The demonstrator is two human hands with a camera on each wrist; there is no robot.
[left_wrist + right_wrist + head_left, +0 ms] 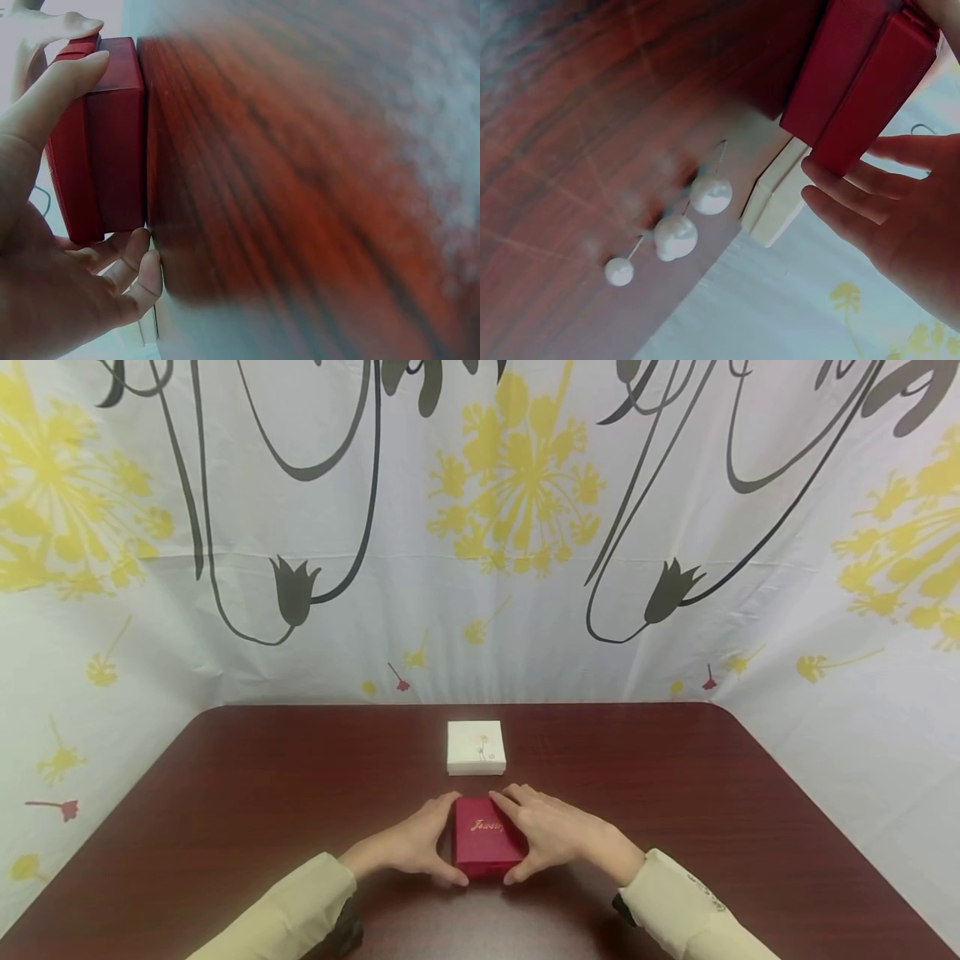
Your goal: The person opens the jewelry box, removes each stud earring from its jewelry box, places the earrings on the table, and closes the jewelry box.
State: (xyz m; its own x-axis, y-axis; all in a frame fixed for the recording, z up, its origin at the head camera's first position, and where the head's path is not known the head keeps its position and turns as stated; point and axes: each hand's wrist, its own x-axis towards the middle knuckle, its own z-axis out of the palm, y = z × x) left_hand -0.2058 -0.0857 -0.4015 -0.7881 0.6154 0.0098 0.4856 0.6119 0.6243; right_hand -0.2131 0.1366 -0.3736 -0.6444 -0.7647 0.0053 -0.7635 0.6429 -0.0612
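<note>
A red jewelry box (480,839) with gold lettering on its lid lies on the table, between both hands. My left hand (420,843) holds its left side, thumb at the near corner and fingers round the far one. In the left wrist view, the thumb and fingers span the box (112,150), whose lid looks closed. On the opposite side my right hand (551,831) grips it, thumb near the front corner and fingers over the far edge, covering part of the lettering. The right wrist view shows those fingertips at one end of the box (855,82).
Beyond the red box stands a white box (476,747) with a small flower print. Several pearl-like beads (676,236) on thin stems overlap the tabletop in the right wrist view. The dark wooden table (300,752) ends at a patterned curtain (525,635).
</note>
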